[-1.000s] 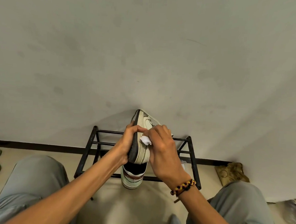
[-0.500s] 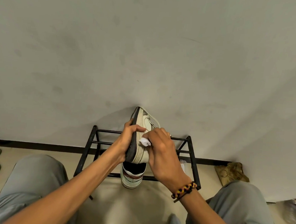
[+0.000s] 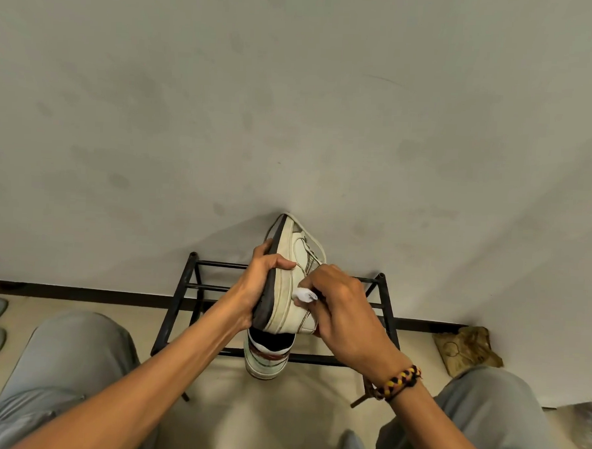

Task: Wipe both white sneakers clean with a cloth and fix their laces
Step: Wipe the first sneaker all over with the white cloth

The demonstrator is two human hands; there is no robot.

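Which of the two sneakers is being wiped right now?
The raised sneaker, gripped sole-side by the left hand while the right hand presses the cloth on it; the other sneaker rests below.

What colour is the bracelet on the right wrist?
Braided black, yellow and dark red bracelet, seen in the head view.

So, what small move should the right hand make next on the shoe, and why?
Probably draw the cloth along the sidewall toward the heel. The left hand holds the raised sneaker on its side by the sole, the right hand presses the cloth at mid-side, and the rubber edge there looks grimy.
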